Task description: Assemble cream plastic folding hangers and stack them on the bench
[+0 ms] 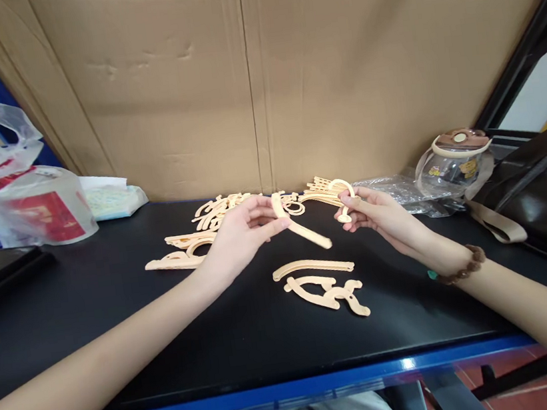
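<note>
Two hands are at work above a black desk (196, 349), each grasping a pale, wood-coloured part. The left hand (250, 225) pinches a curved strip (307, 233) near its upper end, between thumb and fingers, so that the strip slants down toward the right hand (376, 215), its lower end slightly blurred. The right hand grips a hooked piece (351, 190) between thumb and fingertips, its bend arching above the fingers and its rounded end showing below them (a brown beaded bracelet (463, 266) circles that wrist). Below the hands, on the side nearer the person, lie a flat curved bar (312, 266) and, just beyond it toward the body, a cluster of joined-looking shaped parts (335, 293); whether those are fastened or only overlapping, I cannot tell. Just left of the left hand, partly hidden by it, rest some larger flat parts (175, 261), and behind it sits a heap of small curved pieces (216, 211). Behind the right hand is a stack of slatted pieces (322, 192). Farther out to the right of that hand stand crinkled clear plastic (393, 192) and a transparent bottle (455, 167) with a brown lid.
</note>
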`<state>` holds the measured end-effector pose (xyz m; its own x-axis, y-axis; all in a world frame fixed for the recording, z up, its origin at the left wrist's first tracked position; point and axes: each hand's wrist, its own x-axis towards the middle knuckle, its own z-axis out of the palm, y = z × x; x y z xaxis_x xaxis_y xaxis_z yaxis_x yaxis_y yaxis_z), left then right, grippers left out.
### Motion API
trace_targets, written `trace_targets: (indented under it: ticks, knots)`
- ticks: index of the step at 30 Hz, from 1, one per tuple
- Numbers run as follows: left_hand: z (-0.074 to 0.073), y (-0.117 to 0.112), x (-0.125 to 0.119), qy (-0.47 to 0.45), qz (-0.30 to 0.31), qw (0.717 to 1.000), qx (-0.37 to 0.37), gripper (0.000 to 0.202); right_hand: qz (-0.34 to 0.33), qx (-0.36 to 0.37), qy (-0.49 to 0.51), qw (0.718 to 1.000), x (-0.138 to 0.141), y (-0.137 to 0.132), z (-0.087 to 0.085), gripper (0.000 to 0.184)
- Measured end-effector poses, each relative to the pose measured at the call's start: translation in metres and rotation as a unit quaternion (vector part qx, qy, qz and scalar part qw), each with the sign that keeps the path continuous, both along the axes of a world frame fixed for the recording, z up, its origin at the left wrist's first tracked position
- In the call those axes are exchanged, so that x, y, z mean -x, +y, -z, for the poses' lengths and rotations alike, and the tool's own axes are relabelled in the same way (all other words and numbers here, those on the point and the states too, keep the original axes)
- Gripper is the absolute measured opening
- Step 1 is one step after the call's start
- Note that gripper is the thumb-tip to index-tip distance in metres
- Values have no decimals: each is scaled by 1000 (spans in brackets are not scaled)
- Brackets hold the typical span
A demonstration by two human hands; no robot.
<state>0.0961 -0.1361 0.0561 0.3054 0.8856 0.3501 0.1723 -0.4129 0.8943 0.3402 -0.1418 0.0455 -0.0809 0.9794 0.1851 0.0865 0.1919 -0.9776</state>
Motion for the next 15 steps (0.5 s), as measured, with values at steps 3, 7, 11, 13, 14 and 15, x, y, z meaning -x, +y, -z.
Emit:
trace_targets:
  ticks: [3, 7, 11, 13, 14, 15]
  knots:
    - [-6, -1, 1, -57, -2, 998, 19, 22, 0, 11, -12, 1000, 1, -1, -1, 30]
    - [-10, -3, 1, -63, 14, 998, 1, 19, -18, 32, -21, 999, 4, -1, 1, 29]
    - [-7, -6, -2, -55, 68, 996, 4, 23, -27, 42, -16, 999, 5, -2, 2, 29]
    - [-6, -7, -4, -40, 66, 997, 1, 23, -35, 45, -15, 998, 5, -3, 2, 31]
    - [-6, -7, -4, -37, 63, 997, -2, 24, -40, 46, -15, 998, 5, -3, 2, 32]
    - [-5, -7, -5, -36, 60, 997, -11, 25, -45, 45, -16, 998, 5, -4, 2, 33]
